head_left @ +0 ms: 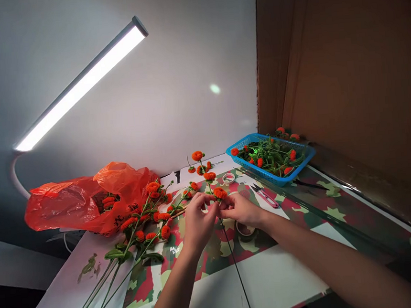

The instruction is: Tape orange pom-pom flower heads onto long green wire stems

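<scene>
Near the middle of the table, my left hand [201, 216] and my right hand [242, 209] meet with pinched fingertips around one artificial flower stem [232, 252]. Its thin dark lower part runs down toward the front edge. A fuzzy orange flower head [219, 194] sits right at my fingertips, and two more are higher up, a middle one [209, 176] and a top one [197, 156]. The exact grip behind the fingers is hidden. Below my right hand lies a roll of dark green tape [246, 230], partly covered by it. Pink-handled thread snips [267, 197] rest just beyond the right wrist.
A blue plastic basket [282, 181] of green stems and orange flowers stands back right. Several finished stems [119, 257] lie left, beside a red plastic bag [62, 205]. A white tape roll [228, 178] is behind my hands. A lamp [84, 85] hangs above left; cardboard [349, 64] walls the right.
</scene>
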Tool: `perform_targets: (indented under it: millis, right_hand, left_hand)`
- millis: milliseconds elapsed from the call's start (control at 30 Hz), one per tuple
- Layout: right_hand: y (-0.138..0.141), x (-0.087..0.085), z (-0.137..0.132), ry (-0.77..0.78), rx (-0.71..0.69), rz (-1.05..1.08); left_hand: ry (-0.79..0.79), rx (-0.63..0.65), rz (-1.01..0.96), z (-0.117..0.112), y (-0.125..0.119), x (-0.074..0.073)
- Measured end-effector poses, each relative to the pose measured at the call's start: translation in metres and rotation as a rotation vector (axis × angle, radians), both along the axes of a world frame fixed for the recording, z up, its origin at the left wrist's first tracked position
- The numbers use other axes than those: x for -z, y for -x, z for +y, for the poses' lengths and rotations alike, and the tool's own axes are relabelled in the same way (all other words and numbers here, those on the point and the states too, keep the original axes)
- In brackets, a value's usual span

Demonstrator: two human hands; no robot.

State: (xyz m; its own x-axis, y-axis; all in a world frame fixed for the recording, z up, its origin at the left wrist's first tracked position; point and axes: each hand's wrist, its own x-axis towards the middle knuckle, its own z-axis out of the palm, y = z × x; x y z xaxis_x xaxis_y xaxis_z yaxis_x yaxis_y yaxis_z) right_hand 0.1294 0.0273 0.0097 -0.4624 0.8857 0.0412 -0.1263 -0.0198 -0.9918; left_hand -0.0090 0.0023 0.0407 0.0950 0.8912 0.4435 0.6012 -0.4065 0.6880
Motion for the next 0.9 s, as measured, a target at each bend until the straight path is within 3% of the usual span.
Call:
perform_targets:
  millis: [167, 267, 400, 600, 900]
  right_hand:
    - [-0.002, -0.004, -0.001, 0.035, 0.01, -0.027]
    - [-0.004, -0.004, -0.001, 0.035, 0.005, -0.004]
    - [-0.004, -0.001, 0.001, 0.044, -0.031, 0.004]
    - [-0.004, -0.005, -0.001, 0.055, -0.091, -0.008]
    - [-0.003, -0.003, -0.002, 0.082, -0.097, -0.017]
  left_hand:
    - [-0.011, -0.075, -0.274, -0.001, 0.005, 0.011]
    - [0.096, -0.106, -0.449, -0.002, 0.005, 0.015]
    - [0.37, 0.003, -0.549, 0.002, 0.005, 0.015]
    - [0.702, 0.281, -0.816, 0.011, 0.012, 0.015]
    - [0.776, 0.315, -0.892, 0.012, 0.013, 0.02]
